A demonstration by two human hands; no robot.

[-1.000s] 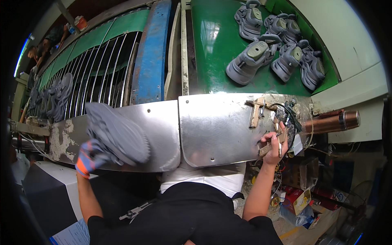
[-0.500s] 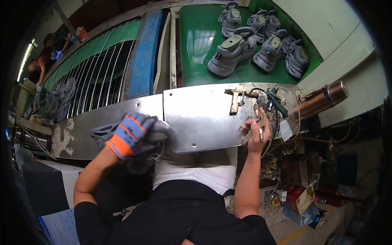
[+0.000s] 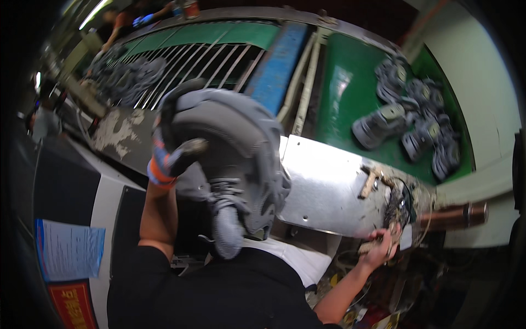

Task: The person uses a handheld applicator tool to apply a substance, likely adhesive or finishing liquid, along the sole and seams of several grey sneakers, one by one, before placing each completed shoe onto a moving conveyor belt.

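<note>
A grey lace-up sneaker looms large in front of me, raised above the work surface and tilted so its opening and laces show. My left hand, in a grey-and-orange work glove with dark fingertips, is closed on the shoe's left end, its thumb across the opening rim. Over at the right end of the metal tabletop, my bare right hand is closed round a small tan metal tool, partly hidden by the fingers and blurred. Beyond that hand lies a glue-crusted T-shaped tool on the tabletop.
Several grey sneakers stand on a green belt at the back right. A rack of metal bars and more shoes are at the back left, near another person. A copper-coloured cylinder juts out right.
The sneaker has come up from the metal surface toward me, turned, in my left hand. My right hand now sits lower and further right in view. The whole view has swung left.
</note>
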